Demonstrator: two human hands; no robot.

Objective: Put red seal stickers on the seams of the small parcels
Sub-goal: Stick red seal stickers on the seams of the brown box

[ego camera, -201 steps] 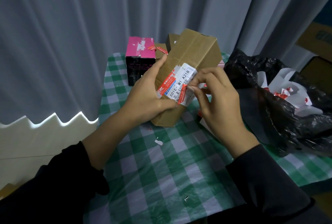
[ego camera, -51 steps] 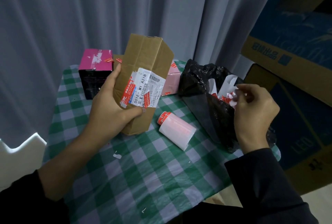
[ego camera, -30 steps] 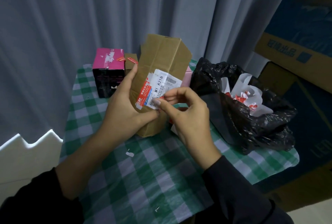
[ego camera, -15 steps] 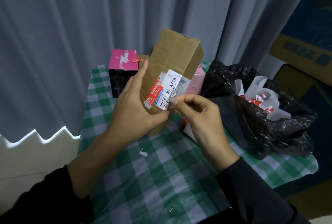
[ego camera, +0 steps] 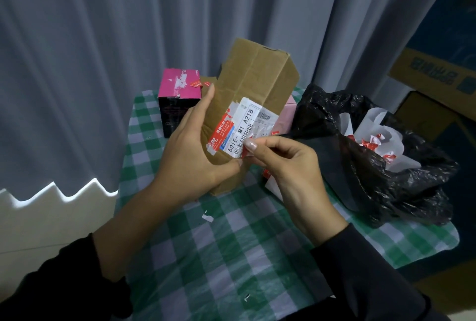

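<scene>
**Figure: Seal sticker held at the label corner of a brown parcel**

Centre of frame: a tall brown cardboard parcel (ego camera: 257, 81) stands tilted, its lower end near or on the green checked tablecloth (ego camera: 231, 256); contact cannot be told. A white shipping label (ego camera: 244, 127) with a red strip covers its lower front. The left hand (ego camera: 189, 153) grips the parcel from the left, fingers laid up its side and thumb curled across the lower front. The right hand (ego camera: 286, 163), fingers curled, pinches a small red seal sticker (ego camera: 243, 155) between thumb and forefinger at the label's lower corner; most of the sticker is hidden by the thumb.

Behind the parcel, left of centre, a pink-topped box (ego camera: 179, 86) bears red stickers on its top, with a small brown box (ego camera: 207, 83) just beside it. A pale pink parcel (ego camera: 286, 117) shows to the right of the brown one. At right, an open black plastic bag (ego camera: 386, 179) holds crumpled white backing paper (ego camera: 373, 137) with red scraps. A grey curtain (ego camera: 103, 37) fills the upper frame.
</scene>
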